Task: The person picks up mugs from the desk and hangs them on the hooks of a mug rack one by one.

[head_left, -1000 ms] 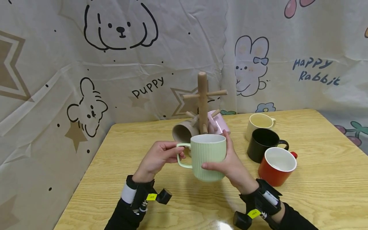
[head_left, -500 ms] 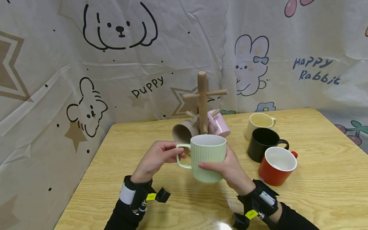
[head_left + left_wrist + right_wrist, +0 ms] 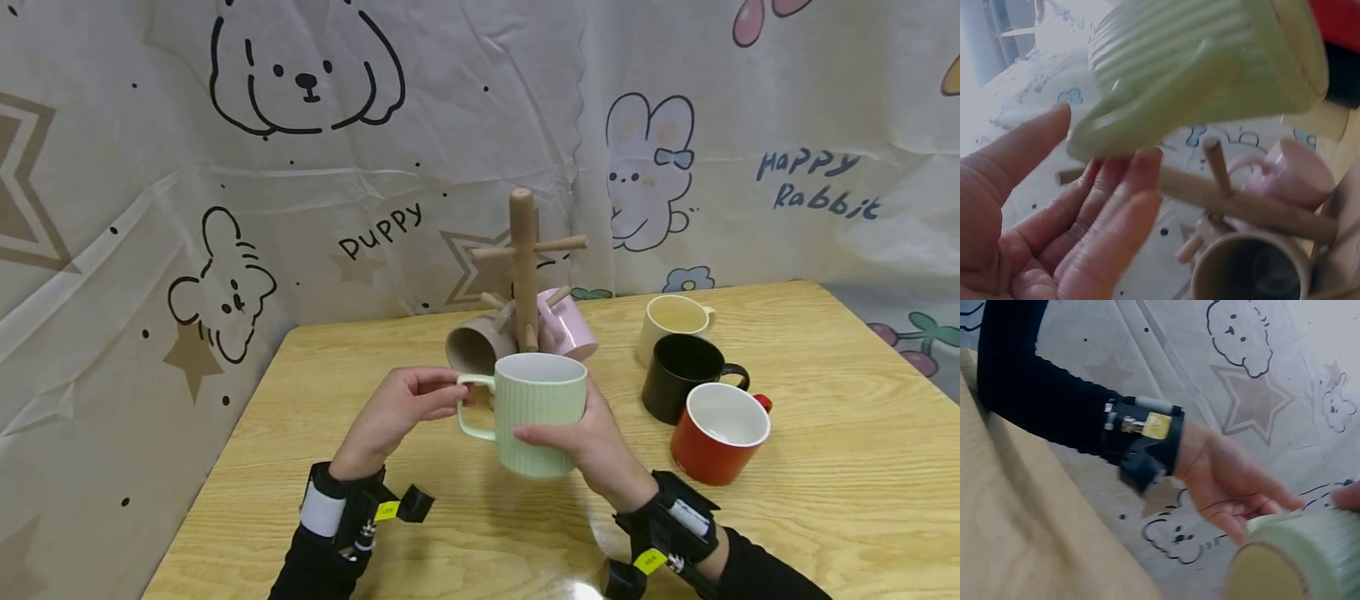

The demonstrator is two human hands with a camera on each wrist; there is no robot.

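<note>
A pale green ribbed mug is held upright above the table in the head view, its handle pointing left. My right hand grips the mug's body from the right, thumb across the near side; its other fingers are hidden behind the mug. At the handle is my left hand. In the left wrist view this left hand has its thumb apart from the handle and its fingers loosely extended, fingertips right at the handle's outer edge. Behind the mug stands a wooden mug tree with bare upper pegs.
A taupe mug and a pink mug hang low on the tree. On the right of the wooden table stand a cream mug, a black mug and a red mug. A printed cloth hangs behind.
My left fingers have loosened from the handle and the hand has drawn slightly left. My right hand keeps its grip, thumb a little further left on the mug. The head view has shifted slightly.
</note>
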